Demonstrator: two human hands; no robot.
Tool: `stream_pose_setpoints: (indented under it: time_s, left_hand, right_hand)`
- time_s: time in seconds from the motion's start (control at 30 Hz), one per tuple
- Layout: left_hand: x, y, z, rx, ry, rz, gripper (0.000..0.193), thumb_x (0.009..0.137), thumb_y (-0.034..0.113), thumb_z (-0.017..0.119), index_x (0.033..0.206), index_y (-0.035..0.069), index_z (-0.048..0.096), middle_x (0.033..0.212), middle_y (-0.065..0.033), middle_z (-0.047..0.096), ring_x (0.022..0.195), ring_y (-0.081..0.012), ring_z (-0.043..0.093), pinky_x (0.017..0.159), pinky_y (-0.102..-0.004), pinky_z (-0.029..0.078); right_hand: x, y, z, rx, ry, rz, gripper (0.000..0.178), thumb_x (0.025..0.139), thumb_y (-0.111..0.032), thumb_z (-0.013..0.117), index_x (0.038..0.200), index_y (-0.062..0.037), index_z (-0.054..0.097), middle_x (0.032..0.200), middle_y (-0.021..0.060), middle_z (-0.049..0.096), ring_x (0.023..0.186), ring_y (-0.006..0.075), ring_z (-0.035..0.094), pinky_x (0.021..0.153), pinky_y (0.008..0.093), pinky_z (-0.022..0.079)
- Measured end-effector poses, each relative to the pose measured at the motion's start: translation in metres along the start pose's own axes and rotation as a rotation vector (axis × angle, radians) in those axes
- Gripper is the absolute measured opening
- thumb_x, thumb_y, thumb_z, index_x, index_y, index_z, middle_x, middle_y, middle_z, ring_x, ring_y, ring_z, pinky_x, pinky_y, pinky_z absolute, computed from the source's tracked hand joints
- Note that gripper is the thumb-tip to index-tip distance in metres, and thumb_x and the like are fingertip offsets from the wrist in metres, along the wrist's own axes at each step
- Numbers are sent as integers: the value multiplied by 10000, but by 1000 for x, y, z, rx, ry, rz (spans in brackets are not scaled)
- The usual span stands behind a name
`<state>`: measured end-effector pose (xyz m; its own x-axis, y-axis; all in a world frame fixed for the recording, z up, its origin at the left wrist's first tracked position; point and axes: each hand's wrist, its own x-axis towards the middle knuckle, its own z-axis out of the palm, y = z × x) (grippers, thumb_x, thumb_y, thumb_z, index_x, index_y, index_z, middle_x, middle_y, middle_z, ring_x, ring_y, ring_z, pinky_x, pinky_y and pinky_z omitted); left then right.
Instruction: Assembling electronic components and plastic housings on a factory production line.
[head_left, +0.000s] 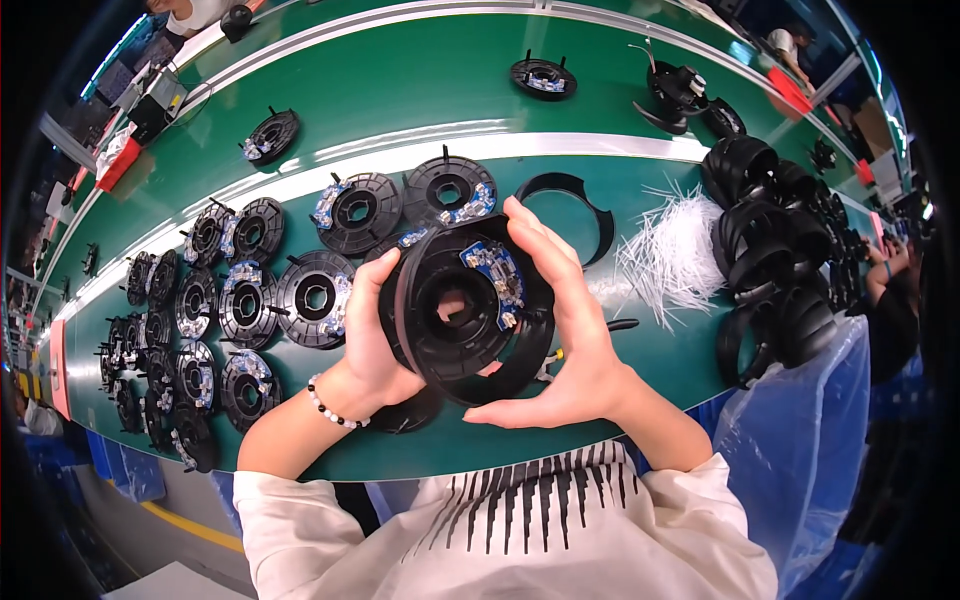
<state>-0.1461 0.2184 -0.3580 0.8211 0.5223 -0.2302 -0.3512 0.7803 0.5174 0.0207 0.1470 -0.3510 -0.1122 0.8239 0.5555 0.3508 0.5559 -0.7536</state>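
Observation:
Between my hands, above the near part of the green table, is a round black plastic base [424, 345] with a central hole. A blue circuit board [497, 283] is fixed on its right side. My left hand [372, 340] grips the base by its left edge. Curved around a black ring [535, 352], my right hand [572, 335] holds it against the right side of the base. Whether ring and base are joined cannot be made out. Behind my right hand lies a partly hidden tool with a black handle [623, 324].
Several similar bases with boards [248, 305] cover the table's left side. A loose black ring [590, 200] lies beyond my right hand. White strips [675, 255] lie heaped near stacked black rings [765, 250]. A conveyor [420, 85] runs behind; a plastic-lined blue bin [800, 440] stands right.

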Motion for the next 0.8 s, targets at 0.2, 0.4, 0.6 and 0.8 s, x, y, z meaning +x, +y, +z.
stream_pose_setpoints:
  time_s: [0.2, 0.4, 0.6, 0.8]
  left_hand:
    - [0, -4, -6, -121, -37, 13, 562, 826, 504, 284, 1151, 86, 476, 1075, -133, 533, 947, -270, 549, 721, -518, 491]
    - [1, -5, -2, -116, 47, 74, 529, 879, 461, 253, 1119, 68, 515, 1034, -109, 571, 917, -234, 568, 804, -376, 478]
    - [3, 1, 6, -98, 61, 36, 637, 856, 587, 250, 1126, 73, 513, 1025, -105, 577, 895, -220, 583, 778, -361, 495]
    - [-3, 2, -9, -106, -127, -42, 699, 837, 621, 248, 1223, 67, 428, 1162, -118, 503, 1025, -237, 521, 887, -395, 430]
  right_hand:
    - [4, -1, 2, -176, -113, -86, 1037, 439, -219, 811, 1301, -20, 270, 1358, 233, 213, 1226, 403, 230, 978, 473, 248]
    - [8, 4, -2, -86, -160, 2, 1123, 441, -263, 818, 1327, 15, 186, 1354, 204, 233, 1230, 377, 232, 989, 440, 260]
    - [9, 2, -3, -172, -177, 24, 1143, 430, -304, 825, 1322, 20, 188, 1352, 208, 237, 1222, 377, 240, 984, 444, 269]
    - [10, 1, -1, -188, -214, -20, 1127, 418, -341, 825, 1306, 16, 231, 1334, 205, 273, 1197, 378, 279, 974, 445, 282]
